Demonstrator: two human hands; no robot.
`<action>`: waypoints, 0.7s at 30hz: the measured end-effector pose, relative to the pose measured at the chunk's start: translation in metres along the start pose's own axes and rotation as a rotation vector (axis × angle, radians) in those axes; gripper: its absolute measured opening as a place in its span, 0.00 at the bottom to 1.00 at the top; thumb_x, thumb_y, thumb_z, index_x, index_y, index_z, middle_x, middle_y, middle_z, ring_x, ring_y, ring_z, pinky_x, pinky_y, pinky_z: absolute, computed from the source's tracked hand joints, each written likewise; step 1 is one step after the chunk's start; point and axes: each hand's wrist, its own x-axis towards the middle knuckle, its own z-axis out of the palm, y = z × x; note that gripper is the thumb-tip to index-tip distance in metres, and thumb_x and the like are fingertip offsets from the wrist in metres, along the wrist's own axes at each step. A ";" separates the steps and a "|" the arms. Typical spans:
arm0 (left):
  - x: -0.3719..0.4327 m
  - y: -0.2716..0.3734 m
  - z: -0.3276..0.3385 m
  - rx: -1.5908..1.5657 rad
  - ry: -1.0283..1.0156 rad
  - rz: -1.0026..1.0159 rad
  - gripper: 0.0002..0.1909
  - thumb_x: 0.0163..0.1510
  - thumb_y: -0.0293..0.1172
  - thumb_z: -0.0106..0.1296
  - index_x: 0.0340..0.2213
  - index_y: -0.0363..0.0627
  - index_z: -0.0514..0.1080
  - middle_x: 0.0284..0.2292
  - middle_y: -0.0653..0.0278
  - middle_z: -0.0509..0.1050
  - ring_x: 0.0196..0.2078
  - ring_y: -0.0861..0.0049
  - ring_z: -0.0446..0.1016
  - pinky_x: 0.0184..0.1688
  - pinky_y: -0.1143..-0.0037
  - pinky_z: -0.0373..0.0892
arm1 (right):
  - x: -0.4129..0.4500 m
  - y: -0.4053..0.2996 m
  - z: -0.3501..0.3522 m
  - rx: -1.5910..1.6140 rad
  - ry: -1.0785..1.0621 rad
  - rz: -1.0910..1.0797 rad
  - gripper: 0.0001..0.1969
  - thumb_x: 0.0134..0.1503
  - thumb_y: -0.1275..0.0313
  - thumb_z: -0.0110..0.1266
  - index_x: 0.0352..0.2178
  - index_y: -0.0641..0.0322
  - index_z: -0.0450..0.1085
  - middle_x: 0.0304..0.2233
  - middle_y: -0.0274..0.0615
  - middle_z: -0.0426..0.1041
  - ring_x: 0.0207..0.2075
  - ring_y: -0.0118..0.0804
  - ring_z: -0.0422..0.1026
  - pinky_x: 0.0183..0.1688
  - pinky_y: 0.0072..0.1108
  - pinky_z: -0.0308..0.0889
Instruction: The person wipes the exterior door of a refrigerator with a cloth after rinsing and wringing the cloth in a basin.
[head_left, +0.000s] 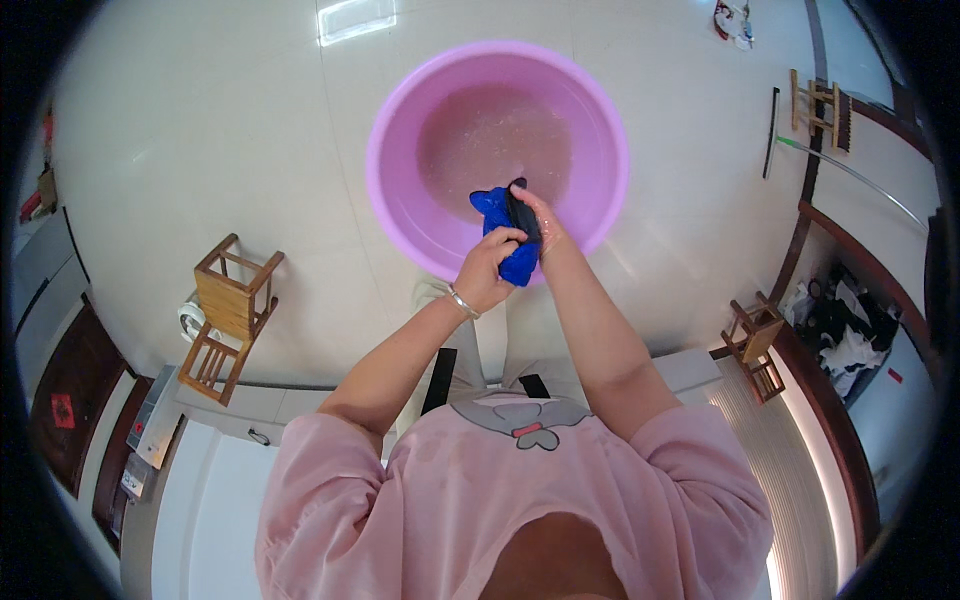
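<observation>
Both of my hands grip a bunched blue and black cloth item (517, 266), possibly a shoe or garment; its exact kind is hard to tell. My left hand (484, 271) holds its lower left side, with the fingers curled over the blue part. On the right side, my right hand (546, 225) is closed around the black part, and its skin looks wet. The item is over the near rim of a large pink plastic basin (397, 217). Inside the basin lies cloudy, brownish water (491, 142) with specks of foam on it.
A wooden chair (225, 300) stands on the tiled floor (300, 150) at left, and a smaller one (754, 341) at right. A floor squeegee (772, 135) with a long handle lies at far right near a wooden stool (821, 112). Dark and white clothes (847, 322) are heaped beyond.
</observation>
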 end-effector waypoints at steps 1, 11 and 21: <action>-0.003 0.010 -0.005 -0.036 -0.021 0.006 0.19 0.37 0.19 0.57 0.36 0.39 0.73 0.43 0.58 0.71 0.43 0.56 0.71 0.47 0.69 0.69 | -0.005 0.000 0.005 -0.090 -0.017 0.028 0.20 0.47 0.56 0.62 0.35 0.58 0.71 0.30 0.44 0.75 0.30 0.41 0.75 0.36 0.30 0.73; -0.022 0.029 -0.027 -0.927 0.395 -0.343 0.16 0.48 0.24 0.54 0.41 0.35 0.71 0.36 0.59 0.76 0.38 0.71 0.76 0.44 0.71 0.72 | -0.102 0.018 0.086 0.155 0.206 -0.184 0.14 0.52 0.67 0.54 0.38 0.62 0.68 0.33 0.44 0.74 0.34 0.42 0.75 0.40 0.34 0.73; -0.002 0.083 -0.039 -0.884 0.671 -0.765 0.21 0.50 0.48 0.54 0.38 0.43 0.71 0.30 0.64 0.75 0.28 0.74 0.76 0.28 0.71 0.74 | -0.164 0.034 0.097 -0.006 -0.096 -0.495 0.16 0.55 0.65 0.52 0.43 0.60 0.66 0.40 0.42 0.73 0.41 0.38 0.74 0.48 0.29 0.69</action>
